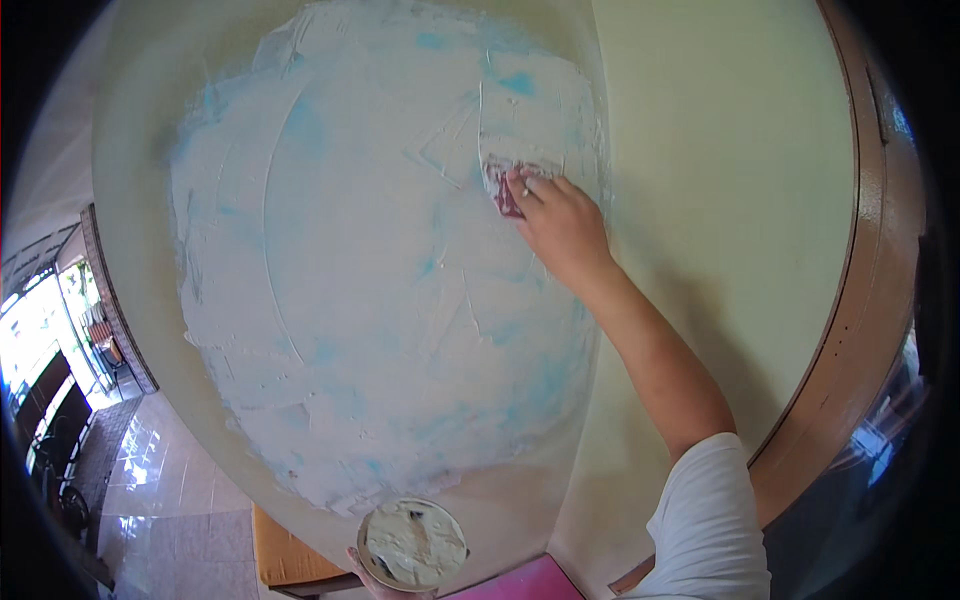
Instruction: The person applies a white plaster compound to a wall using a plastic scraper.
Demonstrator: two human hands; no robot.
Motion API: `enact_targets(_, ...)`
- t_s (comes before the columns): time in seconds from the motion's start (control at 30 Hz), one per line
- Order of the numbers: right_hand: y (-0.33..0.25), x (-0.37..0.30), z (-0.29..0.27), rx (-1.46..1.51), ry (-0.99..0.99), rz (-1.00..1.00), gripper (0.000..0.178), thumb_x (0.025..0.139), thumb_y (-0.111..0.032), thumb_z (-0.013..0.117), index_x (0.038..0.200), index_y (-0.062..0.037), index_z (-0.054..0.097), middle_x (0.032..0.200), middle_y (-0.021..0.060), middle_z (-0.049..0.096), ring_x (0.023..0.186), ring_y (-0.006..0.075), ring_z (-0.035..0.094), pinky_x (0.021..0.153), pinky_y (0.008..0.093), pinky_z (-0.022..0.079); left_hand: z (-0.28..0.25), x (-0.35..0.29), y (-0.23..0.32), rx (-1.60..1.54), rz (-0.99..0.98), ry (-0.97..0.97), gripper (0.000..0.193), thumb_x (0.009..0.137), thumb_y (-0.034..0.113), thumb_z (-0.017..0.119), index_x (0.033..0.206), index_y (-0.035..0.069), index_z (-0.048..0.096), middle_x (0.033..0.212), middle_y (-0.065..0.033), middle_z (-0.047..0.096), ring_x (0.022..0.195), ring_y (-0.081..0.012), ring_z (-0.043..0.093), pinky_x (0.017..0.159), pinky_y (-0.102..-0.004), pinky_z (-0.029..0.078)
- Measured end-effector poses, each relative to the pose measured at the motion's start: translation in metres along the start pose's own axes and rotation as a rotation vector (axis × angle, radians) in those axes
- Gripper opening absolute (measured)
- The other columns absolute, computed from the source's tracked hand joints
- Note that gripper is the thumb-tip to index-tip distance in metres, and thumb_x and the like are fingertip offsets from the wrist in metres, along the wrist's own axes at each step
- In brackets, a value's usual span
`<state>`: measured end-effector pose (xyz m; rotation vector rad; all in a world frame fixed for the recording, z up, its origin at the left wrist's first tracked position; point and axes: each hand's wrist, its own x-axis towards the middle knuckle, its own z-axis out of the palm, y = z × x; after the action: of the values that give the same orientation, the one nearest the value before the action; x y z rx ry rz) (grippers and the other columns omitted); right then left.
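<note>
— Up near the top of the wall [700, 150], what is the right hand [560, 225] doing?

— It is clenched on a scraper [505, 185], a small blade smeared with white filler and showing some dark red. The fingers press it flat against the wall, at the upper right edge of the filler patch [380, 280].

— How does the patch look?

— Wide and white, with pale blue showing through in spots. It covers most of the wall's left face, and curved stroke marks and thin ridges run across it. To its right the wall turns a corner, and that face is bare cream paint.

— And the left hand [385, 585]?

— Only its fingers show, at the bottom edge of the view. They grasp a round tub [412, 545] from below, held just under the patch's lower edge. White filler lies inside the tub with dark streaks around it.

— Anything else nearby?

— A brown wooden frame [850, 300] runs down the wall's right side, with glass beyond it. Below the tub sit a tan surface [285, 560] and a pink one [530, 585]; I cannot tell what they are. Shiny floor tiles [170, 490] spread out at lower left. The right arm wears a white sleeve [710, 520].
</note>
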<state>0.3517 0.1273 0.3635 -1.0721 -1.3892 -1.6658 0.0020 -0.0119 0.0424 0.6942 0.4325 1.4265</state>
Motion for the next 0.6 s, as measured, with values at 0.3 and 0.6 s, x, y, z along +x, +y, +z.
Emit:
enact_targets(0.3,0.017,0.002,-0.045,0.086,-0.076,-0.013,0.044,0.078,-0.008,0.067,0.12,-0.0195,0.069,0.106,-0.0005,0.065,0.093,0.0236,0.058,0.079,0.037,0.049,-0.035,0.025,-0.019,-0.519,-0.234,0.041,0.08,0.085,0.077,0.044,0.148,0.028,0.039,0.151,-0.0096,0.039,0.134,-0.0421,0.041,0.093,-0.0847,0.031)
enact_targets(0.6,-0.067,-0.033,0.026,0.197,-0.013,0.08,0.038,0.083,-0.012,0.062,0.12,-0.0207,0.068,0.117,-0.0008,0.064,0.099,0.0254,0.056,0.087,0.0414,0.047,-0.059,0.034,-0.042,-0.319,-0.226,0.004,0.08,0.086,0.076,0.044,0.148,0.025,0.039,0.152,-0.0104,0.038,0.137,-0.0397,0.039,0.101,-0.0724,0.036)
